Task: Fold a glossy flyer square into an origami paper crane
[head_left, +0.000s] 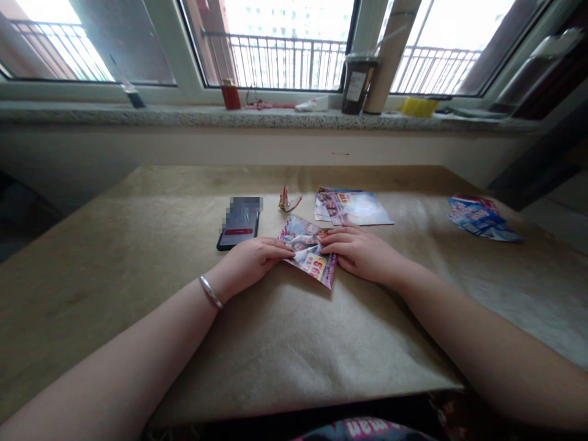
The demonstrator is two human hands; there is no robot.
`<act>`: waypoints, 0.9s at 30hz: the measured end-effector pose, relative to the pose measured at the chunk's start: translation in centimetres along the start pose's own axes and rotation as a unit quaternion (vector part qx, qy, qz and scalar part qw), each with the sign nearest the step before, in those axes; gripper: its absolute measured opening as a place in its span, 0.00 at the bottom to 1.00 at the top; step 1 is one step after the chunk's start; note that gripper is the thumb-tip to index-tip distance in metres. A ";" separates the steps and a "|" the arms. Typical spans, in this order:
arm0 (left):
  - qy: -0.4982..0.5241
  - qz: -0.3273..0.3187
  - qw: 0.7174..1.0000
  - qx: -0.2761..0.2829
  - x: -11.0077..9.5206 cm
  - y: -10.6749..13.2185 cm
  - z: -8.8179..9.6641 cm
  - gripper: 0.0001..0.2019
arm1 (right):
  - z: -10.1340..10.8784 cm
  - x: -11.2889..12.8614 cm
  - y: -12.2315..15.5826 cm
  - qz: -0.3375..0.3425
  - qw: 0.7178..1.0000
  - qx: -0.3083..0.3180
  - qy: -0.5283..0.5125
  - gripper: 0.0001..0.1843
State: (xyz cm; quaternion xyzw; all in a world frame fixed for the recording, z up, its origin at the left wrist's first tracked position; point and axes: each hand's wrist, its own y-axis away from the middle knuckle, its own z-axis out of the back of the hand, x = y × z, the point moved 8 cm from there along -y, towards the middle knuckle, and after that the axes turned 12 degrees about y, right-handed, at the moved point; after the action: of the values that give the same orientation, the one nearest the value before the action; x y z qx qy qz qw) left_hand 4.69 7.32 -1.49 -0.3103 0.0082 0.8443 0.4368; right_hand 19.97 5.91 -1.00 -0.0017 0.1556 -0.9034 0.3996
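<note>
This looks like a room in a flat, high up in a residential block. At 12 o'clock a wide window (280, 37) with pale frames looks onto a balcony railing (285, 61) and tall buildings beyond. Below it runs a speckled stone sill (184, 116) with household odds and ends: a small red container (230, 95) at 11 o'clock, then a dark labelled jar (357, 86) and a cardboard tube (390, 55) at 1 o'clock. A tan sheet covers the surface (138, 257). On it lie a phone (239, 226) and a folded flyer (309, 251) printed with prices, both near the centre. Loose flyers (351, 207) lie at 1 o'clock and blue leaflets (482, 219) at 2 o'clock.
</note>
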 end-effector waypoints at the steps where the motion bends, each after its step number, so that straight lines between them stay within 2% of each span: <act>1: -0.005 0.000 1.000 0.002 -0.1 0.0 0.0 0.14 | 0.0 0.0 0.0 0.003 1.000 0.002 0.002 0.15; 6: -0.080 0.006 0.997 0.010 -0.8 0.2 -0.2 0.12 | 0.3 0.2 -0.1 0.006 1.000 0.000 0.008 0.13; 13: -0.175 0.011 0.984 0.026 -1.8 0.0 0.0 0.07 | 0.2 0.4 -0.3 -0.004 0.999 0.028 -0.044 0.11; 21: -0.197 0.071 0.978 0.020 -0.9 0.1 0.5 0.08 | 0.1 0.2 -0.2 -0.043 0.998 0.052 0.000 0.12; 27: -0.170 0.098 0.980 0.026 -0.6 0.2 0.4 0.07 | -0.3 -0.4 0.0 -0.089 0.993 0.072 0.015 0.13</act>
State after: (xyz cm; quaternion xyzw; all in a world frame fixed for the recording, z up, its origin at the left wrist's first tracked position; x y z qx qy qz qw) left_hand 4.58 6.83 -0.86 -0.1487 -0.0134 0.9230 0.3546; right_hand 20.24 6.31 -1.28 0.0271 0.0959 -0.9440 0.3145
